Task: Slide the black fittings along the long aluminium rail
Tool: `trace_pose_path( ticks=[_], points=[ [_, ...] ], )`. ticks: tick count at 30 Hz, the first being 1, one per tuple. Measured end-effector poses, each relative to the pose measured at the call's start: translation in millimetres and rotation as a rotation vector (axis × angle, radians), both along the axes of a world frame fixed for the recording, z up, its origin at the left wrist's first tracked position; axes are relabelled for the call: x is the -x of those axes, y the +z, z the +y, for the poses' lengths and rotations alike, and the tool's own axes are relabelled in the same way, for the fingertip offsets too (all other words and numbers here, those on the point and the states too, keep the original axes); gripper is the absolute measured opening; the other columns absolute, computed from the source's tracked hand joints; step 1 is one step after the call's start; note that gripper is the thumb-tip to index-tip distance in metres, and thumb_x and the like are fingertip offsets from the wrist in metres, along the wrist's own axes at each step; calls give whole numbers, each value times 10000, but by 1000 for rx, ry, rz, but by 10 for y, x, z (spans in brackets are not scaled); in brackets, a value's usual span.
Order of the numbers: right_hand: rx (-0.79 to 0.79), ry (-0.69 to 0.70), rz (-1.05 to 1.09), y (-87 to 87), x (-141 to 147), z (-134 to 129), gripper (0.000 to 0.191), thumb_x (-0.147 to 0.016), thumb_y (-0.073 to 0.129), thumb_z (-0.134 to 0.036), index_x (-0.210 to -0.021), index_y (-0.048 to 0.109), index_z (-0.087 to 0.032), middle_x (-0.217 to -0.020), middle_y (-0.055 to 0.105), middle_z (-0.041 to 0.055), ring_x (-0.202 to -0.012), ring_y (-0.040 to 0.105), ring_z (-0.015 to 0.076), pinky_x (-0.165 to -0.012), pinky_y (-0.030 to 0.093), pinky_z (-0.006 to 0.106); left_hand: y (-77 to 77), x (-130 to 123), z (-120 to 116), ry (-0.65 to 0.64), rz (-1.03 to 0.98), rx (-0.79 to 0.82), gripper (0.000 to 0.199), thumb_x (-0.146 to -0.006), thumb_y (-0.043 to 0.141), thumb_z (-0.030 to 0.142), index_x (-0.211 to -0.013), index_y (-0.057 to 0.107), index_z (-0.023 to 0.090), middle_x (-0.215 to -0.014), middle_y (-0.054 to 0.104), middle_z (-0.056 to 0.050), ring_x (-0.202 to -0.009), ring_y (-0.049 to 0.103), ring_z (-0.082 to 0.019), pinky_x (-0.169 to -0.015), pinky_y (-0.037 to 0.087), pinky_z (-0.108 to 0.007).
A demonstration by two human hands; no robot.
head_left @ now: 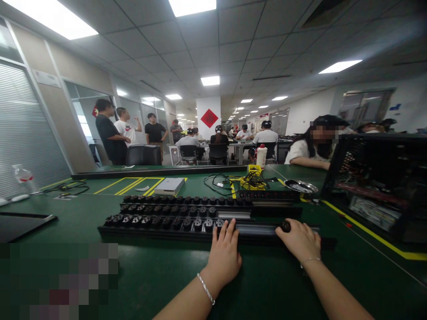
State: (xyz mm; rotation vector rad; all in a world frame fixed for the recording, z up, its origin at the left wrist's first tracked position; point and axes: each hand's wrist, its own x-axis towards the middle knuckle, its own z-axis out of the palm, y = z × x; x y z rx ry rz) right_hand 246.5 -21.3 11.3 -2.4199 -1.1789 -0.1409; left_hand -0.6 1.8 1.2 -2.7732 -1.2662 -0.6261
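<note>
L hand (225, 252): fingers out, a bit apart, on front rail (256, 230) beside its row of blk round parts (170, 223). R hand (302, 241) pinches blk pc (286, 226) at rail's R end. Behind: more rails (233, 214), grey box (169, 186), tangled cables (255, 181). Open PC case (373, 186) crowds R side. Far: swoosh logo (127, 129) on tee; red diamond sign (209, 118), txt illegible.

Glass partitions (128, 91) stand left of the white pillar (200, 106) — lit ceiling panels (210, 81) above it, black chairs (218, 152) before it.
</note>
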Motion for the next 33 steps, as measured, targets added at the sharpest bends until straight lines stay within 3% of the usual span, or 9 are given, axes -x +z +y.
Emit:
trace_pose_path(
  ticks=[16,22,33],
  points=[
    [9,-4,-7,7,-55,-11,589,-739,365,-518,-1194,530,-180,-1227,555,120,-1212,403,313,-978,308,479,50,18,-29,-20,-3,22,577,-793,423,334,-1353,356,214,-1532,108,-6,-1392,94,-255,-1126,124,-525],
    [-34,-23,-53,-24,-52,-21,606,-725,369,-558,-1162,547,-177,-1278,508,128,-1246,351,328,-1014,260,495,59,20,-35,-17,4,30,574,-799,419,346,-1355,352,219,-1532,104,0,-1392,95,-254,-1127,125,-520],
    [-33,-6,-51,15,-142,-37,539,-741,365,-484,-1138,544,-168,-1146,598,126,-1085,512,293,-948,345,451,90,1,-58,6,31,35,604,-780,437,314,-1368,337,216,-1534,92,-1,-1392,86,-262,-1128,124,-522]
  ],
)
